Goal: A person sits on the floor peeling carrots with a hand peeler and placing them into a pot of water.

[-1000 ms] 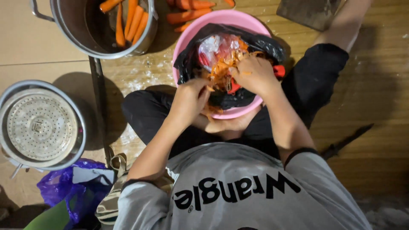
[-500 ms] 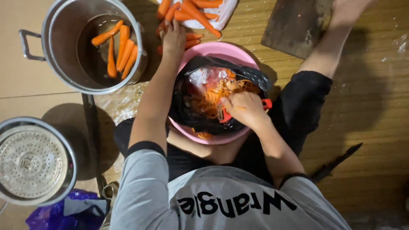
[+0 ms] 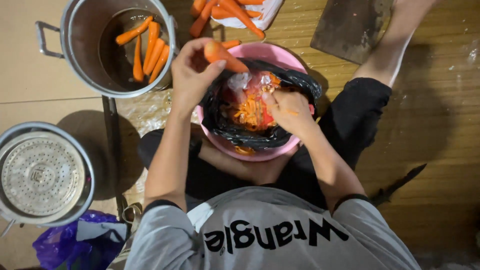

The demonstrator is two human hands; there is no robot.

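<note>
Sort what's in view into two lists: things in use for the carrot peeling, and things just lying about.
In use:
left hand holding a carrot
right hand over the pink basin lined with a black bag of peels
pot with carrots in water
carrot pile

Lying about:
steamer pot
purple bag
dark board

the person wore a grey short-sleeved t-shirt (image 3: 270,235) with large black block lettering across the chest and thin dark trim at the sleeve cuffs. dark, almost black trousers (image 3: 360,120) covered the legs and ended above the ankles, which were bare, like both forearms. the left hand (image 3: 192,75) and the right hand (image 3: 287,110) showed no gloves, rings or watch.
</note>
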